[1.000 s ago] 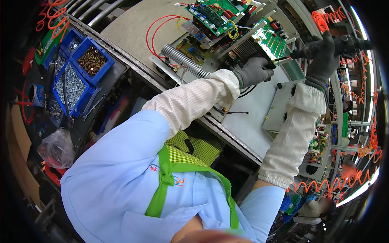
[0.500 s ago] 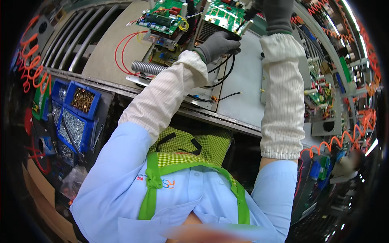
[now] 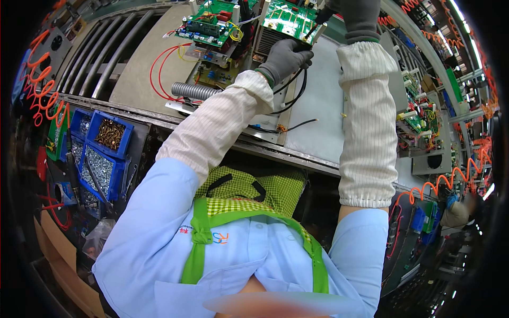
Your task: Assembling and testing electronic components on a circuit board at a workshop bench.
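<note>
The right hand, in a grey glove, is closing around a dark driver at the top of my view, and the driver's shaft is slanting down to the near right corner of a green board. That board is sitting over a finned heat sink on the far side of the bench. The left hand, gloved too, is resting against the sink's near corner with its fingers curling in; I can't tell whether it is pinching anything. Black cables are looping out just beside it. To the left, a second board is standing, with red wires curving away over the bench. A metal coil is lying near the left sleeve. Farther left, blue bins are holding brassy screws and silvery hardware.
</note>
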{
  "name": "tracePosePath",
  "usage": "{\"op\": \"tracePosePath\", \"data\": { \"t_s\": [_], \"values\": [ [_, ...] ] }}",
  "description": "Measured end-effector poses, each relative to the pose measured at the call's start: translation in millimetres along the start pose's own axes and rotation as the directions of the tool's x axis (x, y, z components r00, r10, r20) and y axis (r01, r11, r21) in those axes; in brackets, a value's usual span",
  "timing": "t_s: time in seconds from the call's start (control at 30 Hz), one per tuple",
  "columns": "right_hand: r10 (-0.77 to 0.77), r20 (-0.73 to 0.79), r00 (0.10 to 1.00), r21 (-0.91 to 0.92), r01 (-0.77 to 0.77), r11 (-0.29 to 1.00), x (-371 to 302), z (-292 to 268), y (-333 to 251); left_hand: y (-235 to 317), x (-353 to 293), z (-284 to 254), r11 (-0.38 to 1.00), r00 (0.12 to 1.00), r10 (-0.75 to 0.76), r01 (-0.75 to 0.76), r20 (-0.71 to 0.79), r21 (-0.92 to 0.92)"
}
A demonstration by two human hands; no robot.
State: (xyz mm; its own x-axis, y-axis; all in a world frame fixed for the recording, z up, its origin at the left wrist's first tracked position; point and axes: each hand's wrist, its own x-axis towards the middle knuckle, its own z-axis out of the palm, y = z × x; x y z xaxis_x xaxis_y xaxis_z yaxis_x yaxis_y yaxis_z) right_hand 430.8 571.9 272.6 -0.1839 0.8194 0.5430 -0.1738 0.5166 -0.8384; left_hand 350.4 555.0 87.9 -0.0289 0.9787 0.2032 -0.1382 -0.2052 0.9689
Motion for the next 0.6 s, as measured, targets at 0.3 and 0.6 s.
{"op": "tracePosePath", "data": {
  "t_s": [0.3,0.6],
  "values": [
    [-0.073,-0.098,0.992,0.007,0.074,0.997,2.2,1.7,3.6,-2.7,-2.3,0.5,0.974,0.991,0.084,-0.059,-0.107,0.220],
    [-0.139,-0.081,0.987,-0.134,0.127,0.983,17.3,-17.3,15.3,-21.5,5.0,-0.7,0.991,0.992,0.097,-0.089,-0.076,0.101]
  ]
}}
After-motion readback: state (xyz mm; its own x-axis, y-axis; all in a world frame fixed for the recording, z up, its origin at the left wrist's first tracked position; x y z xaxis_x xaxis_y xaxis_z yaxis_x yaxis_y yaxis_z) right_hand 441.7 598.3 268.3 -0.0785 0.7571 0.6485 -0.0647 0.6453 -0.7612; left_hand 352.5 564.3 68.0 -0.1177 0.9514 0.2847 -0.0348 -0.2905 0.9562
